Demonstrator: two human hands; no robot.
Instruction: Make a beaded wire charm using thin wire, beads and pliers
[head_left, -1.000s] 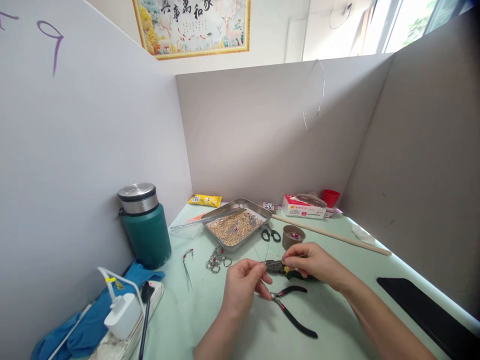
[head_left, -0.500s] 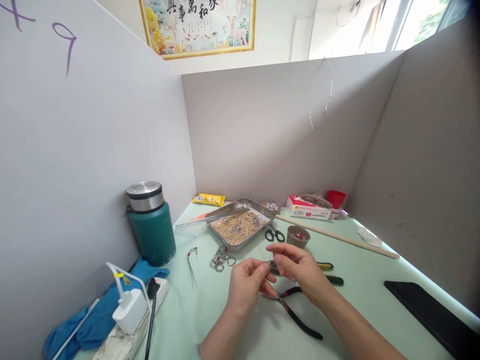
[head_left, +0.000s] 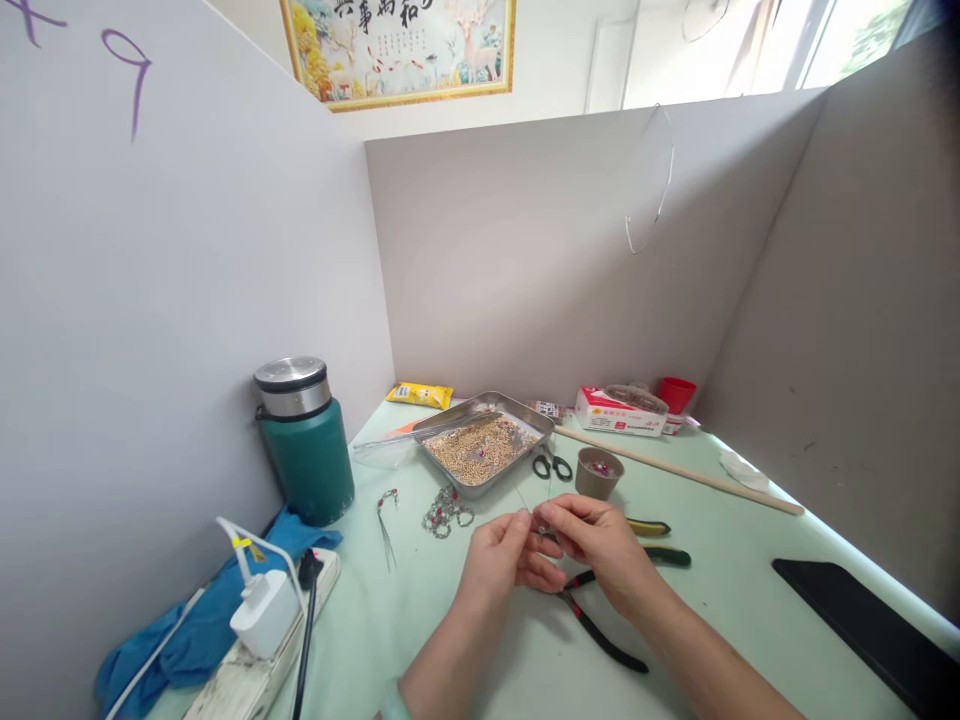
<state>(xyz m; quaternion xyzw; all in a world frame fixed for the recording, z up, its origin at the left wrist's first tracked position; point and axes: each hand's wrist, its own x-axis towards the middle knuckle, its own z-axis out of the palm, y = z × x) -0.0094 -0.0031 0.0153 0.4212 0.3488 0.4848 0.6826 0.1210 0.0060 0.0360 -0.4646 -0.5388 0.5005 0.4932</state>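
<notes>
My left hand (head_left: 501, 560) and my right hand (head_left: 592, 535) meet above the table, thumbs and fingertips pinched close together. Thin wire (head_left: 523, 498) rises from between their fingers; whatever else they grip is hidden. Beneath the hands lie pliers with red and black handles (head_left: 604, 635), their jaws partly covered. Behind my right hand show the green and yellow handles of another tool (head_left: 664, 556). A wire chain with red beads (head_left: 448, 515) rests left of the hands, beside a small bunch of beaded wires (head_left: 386, 530).
A metal tray (head_left: 474, 490) of gold beads stands behind the hands, with scissors (head_left: 553, 467) and a brown cup (head_left: 598, 480) of beads to its right. A wooden stick (head_left: 697, 474) crosses behind. At left are a green flask (head_left: 309, 460) and a power strip (head_left: 255, 660); partitions enclose the table.
My right hand's fingers have come down and closed against my left fingertips. The left hand's lower fingers have spread a little to the right. The view has shifted slightly.
</notes>
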